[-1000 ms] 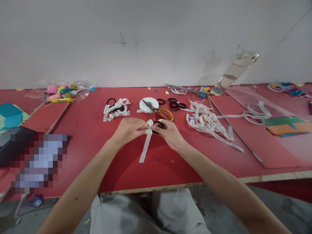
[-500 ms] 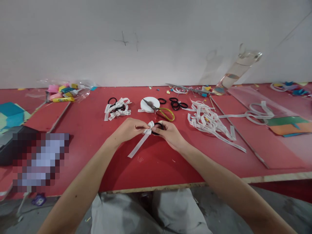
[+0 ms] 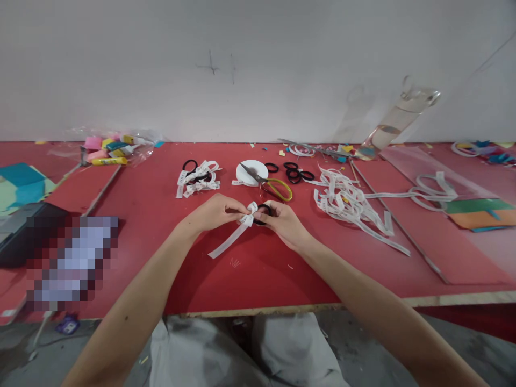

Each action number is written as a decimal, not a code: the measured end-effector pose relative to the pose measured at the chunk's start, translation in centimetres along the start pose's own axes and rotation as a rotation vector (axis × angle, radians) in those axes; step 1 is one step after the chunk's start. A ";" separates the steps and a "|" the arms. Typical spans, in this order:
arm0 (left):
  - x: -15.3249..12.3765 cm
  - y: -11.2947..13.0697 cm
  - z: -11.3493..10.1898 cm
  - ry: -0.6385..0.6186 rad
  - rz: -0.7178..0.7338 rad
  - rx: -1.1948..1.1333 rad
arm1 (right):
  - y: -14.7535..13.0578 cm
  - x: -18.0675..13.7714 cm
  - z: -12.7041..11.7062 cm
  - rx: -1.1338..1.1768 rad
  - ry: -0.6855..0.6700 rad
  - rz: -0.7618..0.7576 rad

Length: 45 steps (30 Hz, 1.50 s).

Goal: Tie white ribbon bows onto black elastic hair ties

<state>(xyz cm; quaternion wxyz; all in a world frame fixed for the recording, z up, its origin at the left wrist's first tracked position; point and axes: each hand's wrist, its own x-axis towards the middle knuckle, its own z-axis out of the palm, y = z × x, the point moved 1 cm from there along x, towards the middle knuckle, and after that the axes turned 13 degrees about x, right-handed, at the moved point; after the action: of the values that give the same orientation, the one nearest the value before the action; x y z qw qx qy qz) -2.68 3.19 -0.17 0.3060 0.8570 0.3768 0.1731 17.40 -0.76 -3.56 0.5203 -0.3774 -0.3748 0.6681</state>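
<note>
Between my hands, above the red table, is a white printed ribbon [image 3: 229, 241] looped into a bow shape against a black hair tie [image 3: 264, 215]. My left hand [image 3: 220, 211] pinches the ribbon's loops from the left, and one long tail hangs down toward the front. My right hand [image 3: 284, 223] grips the hair tie, with its thumb close to the ribbon's middle. Fingertips partly hide where ribbon and tie meet. Just beyond lie scissors with yellow handles [image 3: 278, 189], resting across a white ribbon spool [image 3: 252, 171].
Left of the spool sit hair ties with ribbon bows [image 3: 199, 177]. Several plain black hair ties [image 3: 296, 173] and a tangle of loose ribbon [image 3: 346, 201] lie to the right. A tilted clear water bottle [image 3: 399, 121] leans near the wall. A blurred-out phone-like object [image 3: 74, 263] lies left.
The view has shifted slightly, so the table items appear a little further right. Both hands keep their hold, and the ribbon's tail swings slightly left.
</note>
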 end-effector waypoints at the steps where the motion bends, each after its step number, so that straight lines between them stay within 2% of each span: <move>1: -0.1 0.1 0.0 -0.017 0.001 0.001 | -0.1 0.1 -0.1 0.001 -0.004 0.000; 5: -0.1 0.7 0.2 -0.010 -0.006 -0.024 | -0.7 0.2 -0.2 0.030 -0.011 0.035; 9: 0.1 1.1 0.4 0.121 0.007 -0.030 | -0.9 0.3 -0.2 0.109 0.011 0.029; 13: 0.2 1.4 0.8 0.236 0.108 0.072 | -0.8 0.4 -0.3 0.160 0.064 -0.028; 18: 0.4 1.4 2.4 0.260 0.157 0.201 | -1.0 0.3 -0.5 0.204 0.106 -0.086; 25: 0.7 1.4 4.4 0.421 0.130 0.250 | -0.7 0.4 -0.3 0.221 0.122 -0.097; 29: 0.8 1.6 4.8 0.424 0.124 0.243 | -0.4 0.4 -0.3 0.185 0.179 -0.105; 33: 1.0 1.9 4.9 0.394 0.035 0.126 | -0.2 0.6 -0.5 0.082 0.217 -0.164; 45: 1.1 2.3 4.7 0.315 -0.071 -0.154 | -0.2 0.7 -0.8 -0.187 0.210 -0.300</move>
<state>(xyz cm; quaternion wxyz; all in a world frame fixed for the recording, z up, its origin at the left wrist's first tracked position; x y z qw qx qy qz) 1.77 0.95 -2.11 0.3137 0.7796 0.4358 0.3224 18.09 0.09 -3.86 0.6131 -0.4313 -0.4309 0.5024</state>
